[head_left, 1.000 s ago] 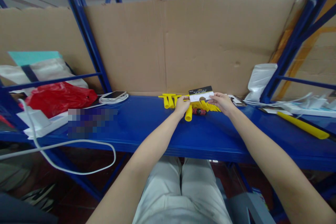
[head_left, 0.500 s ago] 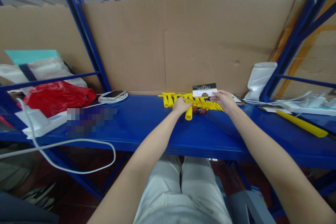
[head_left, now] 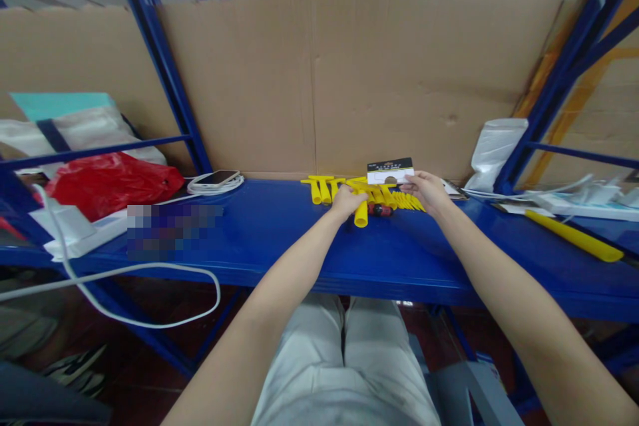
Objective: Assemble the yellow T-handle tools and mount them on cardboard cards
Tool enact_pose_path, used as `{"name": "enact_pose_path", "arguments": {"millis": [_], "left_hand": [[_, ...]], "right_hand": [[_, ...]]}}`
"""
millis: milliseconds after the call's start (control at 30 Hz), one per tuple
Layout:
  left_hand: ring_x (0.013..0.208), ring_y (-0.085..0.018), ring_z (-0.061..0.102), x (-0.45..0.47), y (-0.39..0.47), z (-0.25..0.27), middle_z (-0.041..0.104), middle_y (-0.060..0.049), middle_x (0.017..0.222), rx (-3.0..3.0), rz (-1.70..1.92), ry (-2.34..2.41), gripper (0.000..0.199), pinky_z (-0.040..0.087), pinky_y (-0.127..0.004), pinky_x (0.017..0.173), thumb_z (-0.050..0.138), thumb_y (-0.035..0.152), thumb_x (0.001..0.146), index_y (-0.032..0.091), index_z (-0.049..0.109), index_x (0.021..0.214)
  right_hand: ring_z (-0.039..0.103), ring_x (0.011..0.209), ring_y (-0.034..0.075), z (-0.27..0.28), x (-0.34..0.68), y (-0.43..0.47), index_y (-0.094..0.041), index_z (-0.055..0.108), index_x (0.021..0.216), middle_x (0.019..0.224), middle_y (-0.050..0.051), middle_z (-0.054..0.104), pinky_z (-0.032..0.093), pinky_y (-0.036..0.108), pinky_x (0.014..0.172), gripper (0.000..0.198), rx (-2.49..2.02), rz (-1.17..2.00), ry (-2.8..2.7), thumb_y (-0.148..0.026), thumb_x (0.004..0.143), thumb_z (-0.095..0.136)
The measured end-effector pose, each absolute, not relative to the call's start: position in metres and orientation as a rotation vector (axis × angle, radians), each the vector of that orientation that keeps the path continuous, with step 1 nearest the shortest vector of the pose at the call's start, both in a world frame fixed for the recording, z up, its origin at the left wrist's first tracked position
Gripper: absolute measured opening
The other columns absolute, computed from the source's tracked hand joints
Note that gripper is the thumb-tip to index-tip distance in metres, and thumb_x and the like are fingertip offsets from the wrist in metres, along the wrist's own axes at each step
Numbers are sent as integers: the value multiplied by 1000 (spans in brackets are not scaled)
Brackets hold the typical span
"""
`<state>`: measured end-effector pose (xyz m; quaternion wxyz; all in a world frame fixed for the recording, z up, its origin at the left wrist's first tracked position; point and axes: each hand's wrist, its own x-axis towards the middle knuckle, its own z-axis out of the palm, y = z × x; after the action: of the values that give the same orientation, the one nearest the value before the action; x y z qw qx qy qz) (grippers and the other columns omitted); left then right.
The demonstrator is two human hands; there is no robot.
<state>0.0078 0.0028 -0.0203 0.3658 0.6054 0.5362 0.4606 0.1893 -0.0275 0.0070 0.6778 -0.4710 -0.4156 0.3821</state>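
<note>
My left hand (head_left: 348,202) is closed around a yellow T-shaped tool (head_left: 361,216), whose hollow round handle points toward me. In my right hand (head_left: 424,190) a black-and-white header card (head_left: 383,178) is pinched by its right edge, held upright just behind the tool. Several more yellow T-shaped tools (head_left: 320,193) lie in a row at the back of the blue table, some hidden by my left hand. Beneath the card, a red and black object (head_left: 383,211) lies beside the tool; its kind is unclear. Thin yellow pieces (head_left: 410,201) fan out near my right fingers.
A phone (head_left: 219,178) rests on a coiled white cable at left, near a red plastic bag (head_left: 114,181) and a power strip (head_left: 90,239). A white plastic pouch (head_left: 499,150) and a long yellow piece (head_left: 574,236) are at right. Cardboard (head_left: 249,86) walls the back.
The card in my right hand has tipped slightly, and the yellow tool in my left hand has shifted a little to the right. Both grips stay the same.
</note>
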Motion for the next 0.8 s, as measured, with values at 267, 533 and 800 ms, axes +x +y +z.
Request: {"name": "enact_pose_path", "arguments": {"millis": [267,533,800], "left_hand": [[53,-14,60,3,5,-7,62,-1,61,1192,1368,1172,8,47,-26,54,57,17,79,15,63,84],[42,-8,55,-11,20,-4,56,3,62,719,1635,1136,19,35,-18,41,51,35,91,18,54,98],[48,-9,63,-8,13,-2,58,3,69,591,1651,987,13,32,-15,38,48,29,94,18,50,101]], "right_hand": [[56,43,4,11,185,-32,-16,52,64,54,-2,60,49,12,51,24,-1069,865,-912,-1,84,53],[56,46,4,8,189,-29,-16,56,66,58,-3,62,50,13,53,17,-988,872,-998,-7,79,62],[55,48,4,5,189,-29,-17,61,65,62,-3,65,51,15,54,18,-890,925,-1091,-17,65,79]]}}
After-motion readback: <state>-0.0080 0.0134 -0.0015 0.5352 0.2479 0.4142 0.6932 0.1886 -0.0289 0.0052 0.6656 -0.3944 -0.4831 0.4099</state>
